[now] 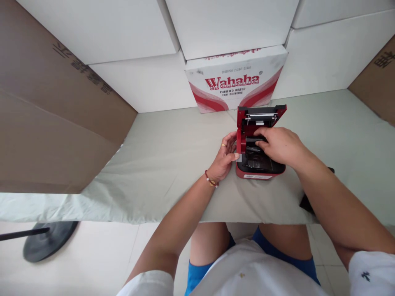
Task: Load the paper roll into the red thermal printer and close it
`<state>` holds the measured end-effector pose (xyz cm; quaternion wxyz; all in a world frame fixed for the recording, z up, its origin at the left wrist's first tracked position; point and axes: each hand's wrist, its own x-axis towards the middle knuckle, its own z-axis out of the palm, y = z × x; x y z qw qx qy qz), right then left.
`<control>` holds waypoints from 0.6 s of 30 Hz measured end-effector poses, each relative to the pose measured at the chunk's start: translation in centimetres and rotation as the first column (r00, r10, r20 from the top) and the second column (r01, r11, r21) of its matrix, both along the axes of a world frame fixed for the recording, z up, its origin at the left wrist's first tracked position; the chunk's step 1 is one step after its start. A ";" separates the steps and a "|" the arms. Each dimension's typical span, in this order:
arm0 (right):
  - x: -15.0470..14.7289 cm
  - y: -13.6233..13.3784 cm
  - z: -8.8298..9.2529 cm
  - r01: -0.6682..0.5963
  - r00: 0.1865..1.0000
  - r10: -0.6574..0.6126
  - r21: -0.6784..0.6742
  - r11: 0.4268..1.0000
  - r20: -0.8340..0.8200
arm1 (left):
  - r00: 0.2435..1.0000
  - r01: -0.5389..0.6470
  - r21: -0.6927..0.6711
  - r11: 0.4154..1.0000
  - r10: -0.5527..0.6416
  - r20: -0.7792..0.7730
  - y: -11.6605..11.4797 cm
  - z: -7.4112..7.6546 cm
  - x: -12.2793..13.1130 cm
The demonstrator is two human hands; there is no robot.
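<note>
A small red printer [250, 172] with a black inside stands on the table, its lid [262, 113] swung up and back. My left hand [224, 158] is closed against the printer's left side, thumb on the front corner, a ring on one finger and a bead bracelet on the wrist. My right hand [277, 144] reaches from the right into the open compartment, fingers curled on a black part [253, 141] inside. What those fingers grip is partly hidden by the hand.
A grey-green cloth [160, 164] covers the table. A white and red Wahaha carton [236, 80] stands behind the printer among plain white boxes [138, 82]. Brown cardboard [52, 115] walls the left and right. A dark object [307, 203] lies under my right forearm. A black round stand base [49, 240] sits on the floor.
</note>
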<state>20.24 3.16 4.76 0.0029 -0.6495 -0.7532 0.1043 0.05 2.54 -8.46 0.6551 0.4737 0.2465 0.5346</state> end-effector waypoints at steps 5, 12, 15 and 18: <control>-0.3 -0.2 0.4 -0.068 0.996 0.068 -0.016 0.998 0.064 | 1.000 -0.014 0.007 1.000 0.014 0.000 0.0 0.0 0.1; -0.2 -0.2 -0.5 0.020 0.992 -0.006 0.115 0.993 -0.126 | 1.000 -0.006 0.002 1.000 0.006 -0.002 0.0 0.1 0.1; 1.3 -2.0 0.4 -0.034 0.911 0.078 0.112 0.993 -0.406 | 1.000 -0.008 0.002 1.000 0.008 -0.002 -0.1 0.1 0.0; 4.9 -5.5 2.1 -0.050 0.737 0.106 0.104 0.993 -0.667 | 1.000 -0.008 -0.002 1.000 0.009 0.005 -0.1 0.1 0.0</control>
